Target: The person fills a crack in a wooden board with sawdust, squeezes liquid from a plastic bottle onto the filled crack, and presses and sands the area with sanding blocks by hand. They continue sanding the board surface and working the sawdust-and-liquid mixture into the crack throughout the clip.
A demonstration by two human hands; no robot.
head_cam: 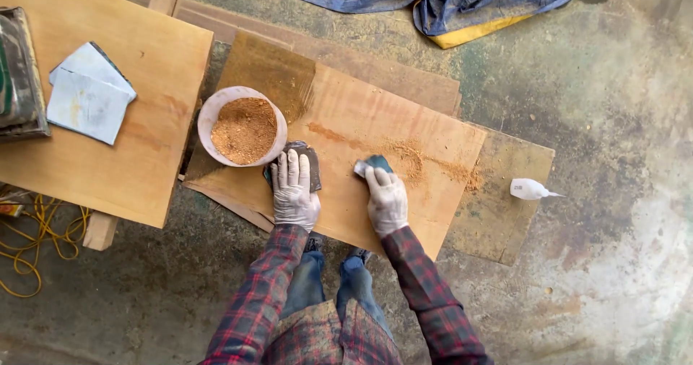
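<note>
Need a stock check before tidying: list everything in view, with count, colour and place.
Round bowl of sawdust: one, pale pink, on the board's left end.
Plywood board: one, tan, on the floor.
Folded sandpaper sheets: a few, grey-white, on the wooden bench.
Small squeeze bottle: one, white, right of the board.
Crumpled tarpaulin: one, blue and yellow, top.
Coiled cord: one, yellow, lower left.
Left hand: white glove, flat on a dark pad.
Right hand: white glove, pressing a small teal block.
</note>
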